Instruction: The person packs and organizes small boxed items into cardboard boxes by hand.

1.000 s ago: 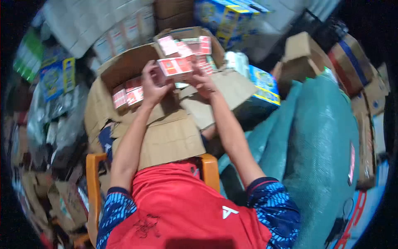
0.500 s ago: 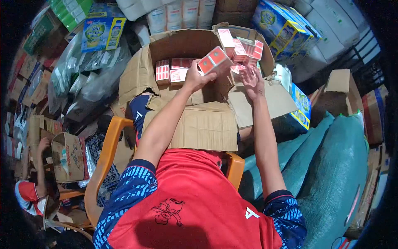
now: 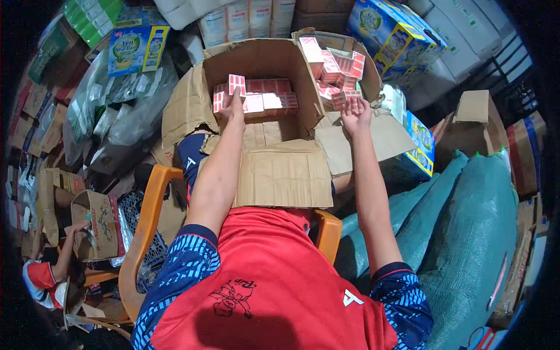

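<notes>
My left hand (image 3: 232,109) is closed on a small red-and-white box (image 3: 236,84), holding it upright at the left side of the large cardboard box (image 3: 256,61). Inside that carton, packed red-and-white boxes (image 3: 271,102) sit side by side against the far wall. My right hand (image 3: 357,115) is at the near edge of the smaller open carton (image 3: 364,146), palm up. Its fingers are curled at a red-and-white box (image 3: 350,95), apparently gripping it. More such boxes (image 3: 332,69) lie heaped and tilted behind it.
An orange chair arm (image 3: 149,221) is on my left. Large green sacks (image 3: 466,227) lie on the right. Blue-yellow drink cartons (image 3: 402,38) stand behind, with plastic-wrapped packs (image 3: 251,20) further back. Another person's arm (image 3: 65,254) reaches into a carton (image 3: 93,227) at lower left.
My left hand has carried its red-and-white box leftward and down into the large carton, turning it upright. My right hand has moved slightly down, its spread fingers now curled at a box.
</notes>
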### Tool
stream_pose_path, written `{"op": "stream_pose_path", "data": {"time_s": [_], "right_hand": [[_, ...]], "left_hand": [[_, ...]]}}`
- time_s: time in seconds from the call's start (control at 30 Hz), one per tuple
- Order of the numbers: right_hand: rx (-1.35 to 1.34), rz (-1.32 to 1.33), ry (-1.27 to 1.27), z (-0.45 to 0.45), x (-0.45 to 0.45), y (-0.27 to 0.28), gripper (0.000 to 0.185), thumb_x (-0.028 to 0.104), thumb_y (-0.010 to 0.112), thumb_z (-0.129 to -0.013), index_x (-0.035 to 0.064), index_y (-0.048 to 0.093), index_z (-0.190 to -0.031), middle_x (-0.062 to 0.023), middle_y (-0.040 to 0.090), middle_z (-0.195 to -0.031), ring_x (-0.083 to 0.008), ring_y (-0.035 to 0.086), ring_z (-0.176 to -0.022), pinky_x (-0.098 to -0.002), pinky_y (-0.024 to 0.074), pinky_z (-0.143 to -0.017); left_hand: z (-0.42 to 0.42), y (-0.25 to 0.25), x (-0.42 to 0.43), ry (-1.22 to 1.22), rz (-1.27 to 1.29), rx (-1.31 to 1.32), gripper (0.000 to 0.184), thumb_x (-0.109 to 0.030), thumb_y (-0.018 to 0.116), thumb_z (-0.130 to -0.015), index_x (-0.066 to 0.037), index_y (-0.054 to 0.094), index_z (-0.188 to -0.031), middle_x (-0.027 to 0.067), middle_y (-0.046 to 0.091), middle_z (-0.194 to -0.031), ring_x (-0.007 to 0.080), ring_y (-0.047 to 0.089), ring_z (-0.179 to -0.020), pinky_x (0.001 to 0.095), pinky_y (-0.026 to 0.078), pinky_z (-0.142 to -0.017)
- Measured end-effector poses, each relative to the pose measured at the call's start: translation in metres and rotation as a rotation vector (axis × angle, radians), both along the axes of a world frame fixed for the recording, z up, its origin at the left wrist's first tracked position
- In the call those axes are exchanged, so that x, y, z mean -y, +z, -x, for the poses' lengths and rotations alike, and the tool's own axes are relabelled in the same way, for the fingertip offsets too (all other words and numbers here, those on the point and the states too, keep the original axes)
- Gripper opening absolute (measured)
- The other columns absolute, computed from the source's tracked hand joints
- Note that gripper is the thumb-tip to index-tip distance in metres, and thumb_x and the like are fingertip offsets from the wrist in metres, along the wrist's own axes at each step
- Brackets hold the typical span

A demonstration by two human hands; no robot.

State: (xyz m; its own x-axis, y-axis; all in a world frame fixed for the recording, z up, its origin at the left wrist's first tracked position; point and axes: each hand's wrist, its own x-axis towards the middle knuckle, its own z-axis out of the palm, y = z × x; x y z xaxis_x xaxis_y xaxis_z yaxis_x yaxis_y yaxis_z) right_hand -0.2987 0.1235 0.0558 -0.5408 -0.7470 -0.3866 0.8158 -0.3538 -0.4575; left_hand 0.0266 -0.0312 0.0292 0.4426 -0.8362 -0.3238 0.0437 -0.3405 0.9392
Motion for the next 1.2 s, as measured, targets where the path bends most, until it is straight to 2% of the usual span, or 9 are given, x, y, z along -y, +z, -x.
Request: {"op": "stream_pose_path", "data": {"time_s": [0.13,0.2,0.3,0.4,0.57,0.67,1.03,1.17,1.2], "right_hand": [[-0.006,0.027,0.008,0.001,-0.001,-0.002,0.021,0.023,0.065,-0.083,0.0122,0.057,-0.101,-0.0014,0.061,-0.1,-0.0204,0.06,-0.096,-0.0419,0.0471,-0.087],[-0.001,0.018,-0.017,-0.003,-0.002,0.001,0.023,0.023,0.066,-0.083,0.0125,0.057,-0.101,-0.0014,0.061,-0.102,-0.0209,0.058,-0.098,-0.0418,0.0466,-0.088],[-0.003,0.007,-0.03,-0.005,-0.003,0.005,0.025,0.024,0.067,-0.082,0.0127,0.056,-0.102,-0.0014,0.06,-0.103,-0.0215,0.057,-0.1,-0.0418,0.0459,-0.088],[-0.006,0.016,-0.024,-0.004,-0.003,0.005,0.026,0.023,0.068,-0.081,0.0124,0.056,-0.101,-0.0019,0.059,-0.101,-0.0213,0.058,-0.097,-0.0415,0.0465,-0.087],[0.007,0.012,-0.033,-0.004,-0.003,0.005,0.027,0.023,0.069,-0.081,0.0123,0.056,-0.102,-0.0022,0.06,-0.101,-0.0209,0.058,-0.096,-0.0408,0.0471,-0.086],[0.006,0.016,-0.027,-0.004,-0.004,0.006,0.028,0.023,0.069,-0.081,0.0128,0.056,-0.103,-0.0017,0.06,-0.101,-0.0202,0.058,-0.095,-0.0405,0.0472,-0.086],[-0.003,0.013,-0.017,-0.004,-0.005,0.006,0.031,0.023,0.069,-0.08,0.0129,0.055,-0.106,-0.0008,0.061,-0.101,-0.0201,0.059,-0.095,-0.0399,0.0478,-0.086],[0.011,0.028,-0.018,-0.002,-0.004,0.006,0.03,0.023,0.068,-0.081,0.0124,0.055,-0.106,-0.0029,0.06,-0.105,-0.0214,0.059,-0.096,-0.04,0.0482,-0.086],[0.017,0.023,-0.015,-0.003,-0.004,0.007,0.03,0.023,0.068,-0.082,0.0122,0.055,-0.106,-0.0036,0.06,-0.105,-0.0217,0.058,-0.097,-0.0401,0.0484,-0.086]], "left_hand": [[-0.01,-0.018,0.018,-0.055,-0.031,-0.226,0.075,-0.054,0.078,-0.07,0.003,0.058,-0.115,0.0108,0.066,-0.108,0.0222,0.059,-0.102,0.0375,0.045,-0.097],[-0.006,-0.016,0.013,0.086,0.129,-0.329,0.072,-0.049,0.079,-0.07,0.002,0.057,-0.115,0.0115,0.065,-0.112,0.0215,0.06,-0.102,0.0374,0.047,-0.094],[-0.003,-0.01,0.023,0.295,0.027,-0.299,0.068,-0.038,0.084,-0.069,0.002,0.056,-0.116,0.0136,0.062,-0.117,0.0235,0.061,-0.104,0.0371,0.051,-0.089],[-0.016,-0.051,0.046,0.17,0.049,-0.568,0.064,-0.034,0.082,-0.074,0.003,0.055,-0.119,0.0141,0.061,-0.118,0.0245,0.061,-0.105,0.0375,0.052,-0.089],[-0.01,-0.046,0.029,0.128,-0.152,-0.906,0.048,-0.025,0.067,-0.089,0.006,0.052,-0.122,0.0131,0.058,-0.121,0.0224,0.058,-0.11,0.0305,0.055,-0.092],[-0.013,-0.086,0.054,0.222,-0.05,-1.114,0.036,-0.02,0.055,-0.096,0.006,0.051,-0.121,0.0126,0.056,-0.123,0.0213,0.057,-0.113,0.0263,0.056,-0.091],[-0.047,-0.066,0.064,0.088,0.111,-1.505,0.026,-0.007,0.041,-0.099,0.008,0.053,-0.117,0.0178,0.061,-0.114,0.0293,0.063,-0.102,0.0385,0.059,-0.09],[-0.05,-0.087,0.089,0.029,0.159,-1.496,0.03,-0.006,0.036,-0.101,0.01,0.049,-0.122,0.0186,0.058,-0.122,0.0328,0.062,-0.105,0.0439,0.055,-0.097],[-0.054,-0.087,0.085,-0.101,0.042,-1.518,0.028,-0.016,0.039,-0.102,0.003,0.052,-0.118,0.0166,0.061,-0.119,0.0304,0.062,-0.105,0.0422,0.055,-0.093]]}}
